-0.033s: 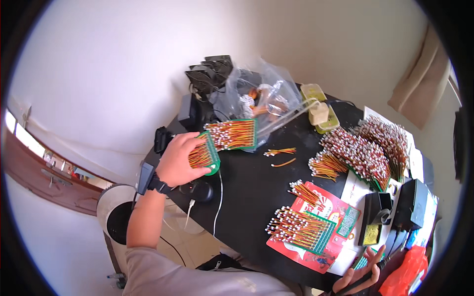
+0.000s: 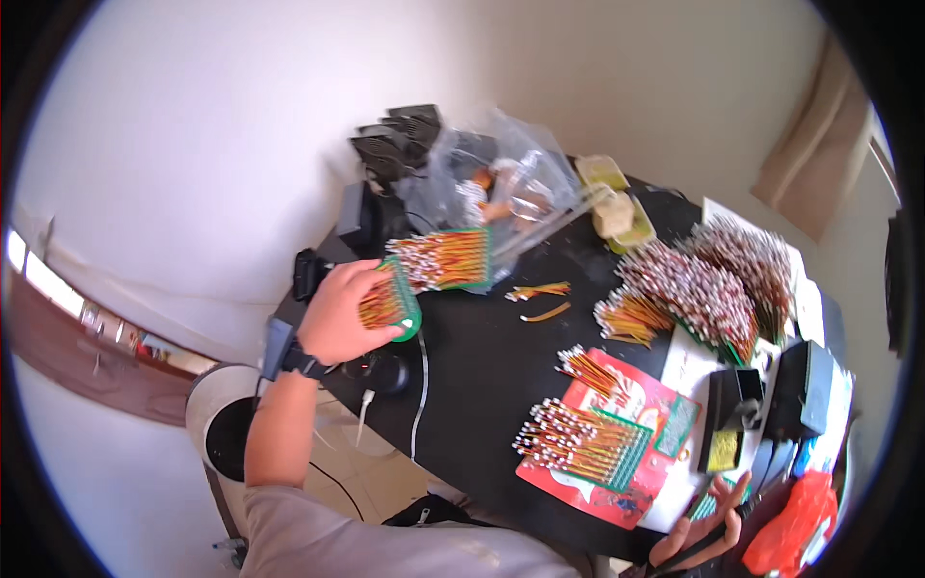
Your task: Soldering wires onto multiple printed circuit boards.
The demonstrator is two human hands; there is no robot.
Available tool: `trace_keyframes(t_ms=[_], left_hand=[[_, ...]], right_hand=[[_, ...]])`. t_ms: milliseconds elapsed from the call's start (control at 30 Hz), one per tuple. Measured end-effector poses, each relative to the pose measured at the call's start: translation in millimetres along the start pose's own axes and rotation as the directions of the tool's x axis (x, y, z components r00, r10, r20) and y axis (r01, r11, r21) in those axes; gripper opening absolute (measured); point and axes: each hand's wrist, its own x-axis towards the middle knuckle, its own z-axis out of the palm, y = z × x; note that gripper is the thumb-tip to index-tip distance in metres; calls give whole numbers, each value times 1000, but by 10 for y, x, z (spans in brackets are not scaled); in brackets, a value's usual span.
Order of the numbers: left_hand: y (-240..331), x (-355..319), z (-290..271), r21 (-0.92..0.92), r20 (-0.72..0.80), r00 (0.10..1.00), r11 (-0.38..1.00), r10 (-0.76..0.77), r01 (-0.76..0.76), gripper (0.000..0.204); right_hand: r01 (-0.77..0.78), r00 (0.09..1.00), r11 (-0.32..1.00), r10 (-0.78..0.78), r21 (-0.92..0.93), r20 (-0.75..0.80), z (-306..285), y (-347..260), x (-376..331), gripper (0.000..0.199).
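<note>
My left hand (image 2: 339, 316) grips a green circuit board (image 2: 409, 306) by its edges, fingers over the top and thumb at the near side. Rows of red and yellow wires with white ends cover it. Just behind lies a second wired board (image 2: 479, 258), touching or almost touching the first. At the lower right, my right hand (image 2: 701, 541) has bent fingers around a slim black handle, partly blurred; its kind is unclear. A small green board (image 2: 709, 499) shows beside those fingers. Another wired board (image 2: 628, 453) rests on a red printed sheet (image 2: 590, 493).
Loose wires (image 2: 540, 291) lie mid-table. Large wire bundles (image 2: 694, 294) are heaped at the right, near a black stand with yellow sponge (image 2: 725, 451) and a black box (image 2: 802, 390). A clear plastic bag (image 2: 530, 173), black fans (image 2: 400, 140) and yellowish containers (image 2: 602, 173) stand behind.
The whole view has shifted slightly, so the table things sit a little further left. My left hand keeps its hold on the board; my right hand stays at the lower right.
</note>
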Motion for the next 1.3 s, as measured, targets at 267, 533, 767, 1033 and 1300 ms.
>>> trace_keyframes(t_ms=[267,533,767,1033,1300], left_hand=[[668,5,-213,76,-82,974,975,213,-207,83],[2278,-192,870,-401,241,649,683,722,-610,69],[2382,-36,1087,-428,333,658,730,675,-533,67],[2397,102,1212,-478,297,664,709,686,-519,66],[2540,98,1213,-492,180,658,646,731,-583,66]], right_hand=[[-66,996,995,61,74,71,82,12,-15,54],[10,989,997,-21,71,149,33,27,-8,58],[15,985,992,-36,123,169,-25,50,-25,59],[25,975,995,-45,97,217,-25,103,2,64],[57,966,995,-75,79,245,82,89,117,61]])
